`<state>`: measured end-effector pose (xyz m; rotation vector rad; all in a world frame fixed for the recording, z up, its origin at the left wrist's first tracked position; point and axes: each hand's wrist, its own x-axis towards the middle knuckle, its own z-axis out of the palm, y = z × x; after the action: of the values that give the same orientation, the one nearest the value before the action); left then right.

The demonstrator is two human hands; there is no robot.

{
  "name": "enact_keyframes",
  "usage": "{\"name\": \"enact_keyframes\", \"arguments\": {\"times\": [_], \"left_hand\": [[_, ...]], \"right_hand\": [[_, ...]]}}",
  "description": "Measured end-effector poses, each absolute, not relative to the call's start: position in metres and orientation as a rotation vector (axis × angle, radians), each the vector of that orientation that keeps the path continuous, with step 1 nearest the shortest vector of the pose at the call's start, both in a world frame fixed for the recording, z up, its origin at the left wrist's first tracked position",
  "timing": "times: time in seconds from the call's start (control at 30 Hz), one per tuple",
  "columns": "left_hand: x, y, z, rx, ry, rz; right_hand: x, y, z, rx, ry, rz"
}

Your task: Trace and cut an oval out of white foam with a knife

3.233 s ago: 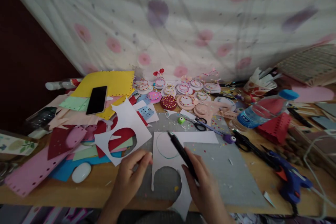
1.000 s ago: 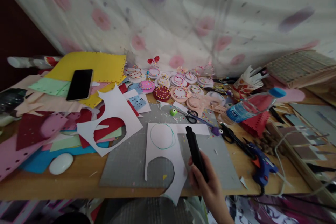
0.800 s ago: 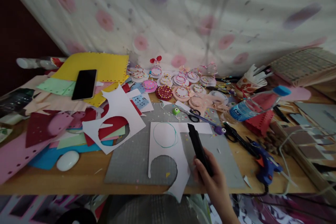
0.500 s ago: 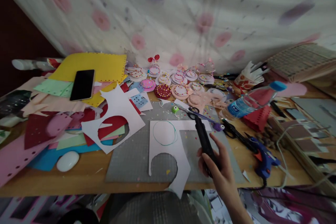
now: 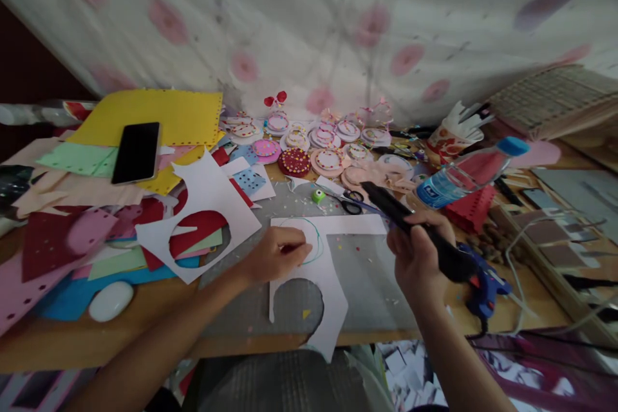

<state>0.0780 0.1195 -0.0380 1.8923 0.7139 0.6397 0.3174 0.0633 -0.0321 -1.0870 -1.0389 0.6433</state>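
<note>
Over the left part of a white paper sheet (image 5: 333,290) is my left hand (image 5: 277,254), its fingers curled together. It partly covers a green drawn circle (image 5: 316,232); whether the fingertips pinch anything is hidden. The sheet lies on a grey cutting mat (image 5: 371,283) and has a round cut-out at its lower left. Raised above the mat's right side, my right hand (image 5: 425,251) is closed around a long black tool (image 5: 386,203). That tool points up and left; its exact kind cannot be made out.
Scissors (image 5: 351,203) and a green googly-eyed figure (image 5: 317,196) lie behind the sheet. Coloured paper scraps, a phone (image 5: 136,151) and another cut sheet (image 5: 244,232) cover the left. On the right are a water bottle (image 5: 463,177) and blue glue gun (image 5: 485,290). Beaded discs (image 5: 294,163) line the back.
My left hand has come into view and reached over the drawn circle. My right hand has risen to the right, turning the black tool further to a slant. The view has shifted slightly.
</note>
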Motion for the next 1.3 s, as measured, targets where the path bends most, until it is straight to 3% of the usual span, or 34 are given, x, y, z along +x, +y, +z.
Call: {"name": "enact_keyframes", "arguments": {"times": [0.2,0.53,0.9,1.1,1.3], "left_hand": [[0.109,0.120,-0.060,1.828,0.299,0.367],[0.112,0.135,-0.081,1.413,0.214,0.288],[0.110,0.142,-0.081,1.286,0.180,0.194],[0.111,0.141,-0.082,1.270,0.160,0.188],[0.111,0.139,-0.080,1.290,0.184,0.206]], "right_hand": [[0.289,0.115,-0.033,-0.914,-0.823,1.179],[0.280,0.137,-0.077,-0.884,-0.844,1.450],[0.293,0.141,-0.083,-1.060,-1.202,1.404],[0.299,0.143,-0.074,-1.253,-1.601,1.053],[0.303,0.146,-0.073,-1.233,-1.862,0.992]]}}
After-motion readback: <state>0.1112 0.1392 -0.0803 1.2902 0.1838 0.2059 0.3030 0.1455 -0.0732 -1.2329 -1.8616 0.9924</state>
